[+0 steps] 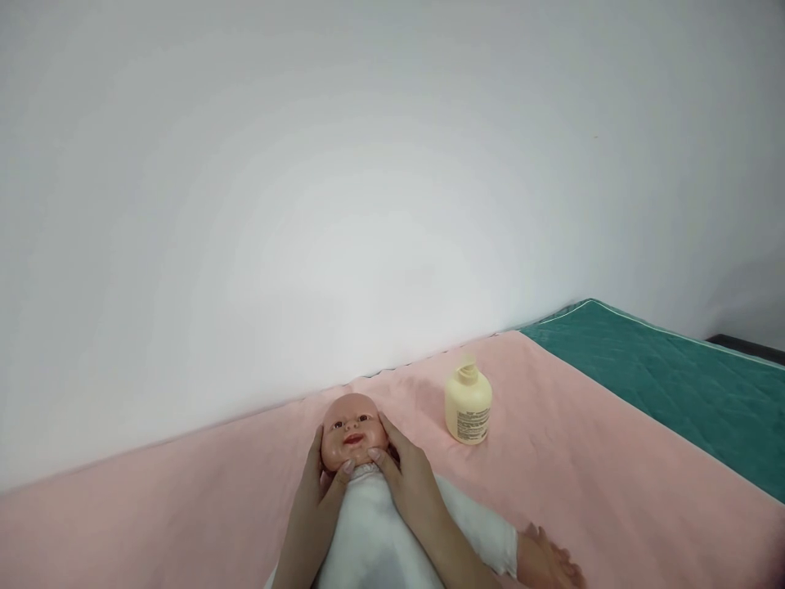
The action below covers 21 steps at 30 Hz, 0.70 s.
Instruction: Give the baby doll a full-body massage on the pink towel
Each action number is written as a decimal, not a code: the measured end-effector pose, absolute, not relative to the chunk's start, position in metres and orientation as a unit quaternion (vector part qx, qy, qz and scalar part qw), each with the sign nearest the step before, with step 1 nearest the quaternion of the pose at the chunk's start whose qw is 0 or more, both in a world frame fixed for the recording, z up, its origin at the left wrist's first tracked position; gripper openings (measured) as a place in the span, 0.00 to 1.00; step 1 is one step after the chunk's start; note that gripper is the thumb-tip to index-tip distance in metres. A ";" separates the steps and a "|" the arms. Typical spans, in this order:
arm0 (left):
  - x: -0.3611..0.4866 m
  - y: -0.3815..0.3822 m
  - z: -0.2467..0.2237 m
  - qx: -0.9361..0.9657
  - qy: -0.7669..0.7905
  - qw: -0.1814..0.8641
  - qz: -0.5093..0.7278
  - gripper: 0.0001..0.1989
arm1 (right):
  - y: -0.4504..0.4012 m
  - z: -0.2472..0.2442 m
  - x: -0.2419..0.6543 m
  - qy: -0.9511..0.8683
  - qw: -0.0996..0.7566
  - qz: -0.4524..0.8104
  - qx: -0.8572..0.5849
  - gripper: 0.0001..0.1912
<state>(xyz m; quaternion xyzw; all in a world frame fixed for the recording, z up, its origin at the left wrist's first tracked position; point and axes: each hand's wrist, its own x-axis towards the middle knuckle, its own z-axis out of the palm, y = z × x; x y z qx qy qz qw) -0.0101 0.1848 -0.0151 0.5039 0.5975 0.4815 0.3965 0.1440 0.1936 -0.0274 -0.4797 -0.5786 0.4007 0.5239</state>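
Note:
A baby doll [371,532] in a white outfit lies on its back on a pink cloth [184,507], its head towards the wall. My left hand [324,481] cups the left side of the doll's head, thumb at the chin. On the opposite side, my right hand [405,462] is wrapped round the cheek, with its thumb by the jaw. Fingers of both hands are partly hidden behind the head. One arm of the doll stretches out to the lower right, ending in a bare doll hand [549,558].
A pale yellow pump bottle [468,405] with a printed label stands upright on the cloth, right of the doll's head. Green quilted fabric [662,376] shows at the right. Behind everything rises a plain white wall [368,204].

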 end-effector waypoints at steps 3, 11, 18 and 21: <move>-0.013 0.185 -0.014 0.523 0.613 0.376 0.457 0.34 | 0.196 -0.029 0.145 -0.588 0.521 0.384 -0.484 0.27; -0.017 0.189 -0.025 0.506 0.597 0.367 0.503 0.32 | 0.194 -0.026 0.145 -0.590 0.521 0.386 -0.482 0.27; -0.008 0.184 -0.018 0.505 0.581 0.390 0.506 0.35 | 0.188 -0.021 0.144 -0.565 0.522 0.417 -0.485 0.34; -0.005 0.182 -0.017 0.501 0.573 0.405 0.507 0.37 | 0.189 -0.022 0.143 -0.562 0.521 0.424 -0.482 0.36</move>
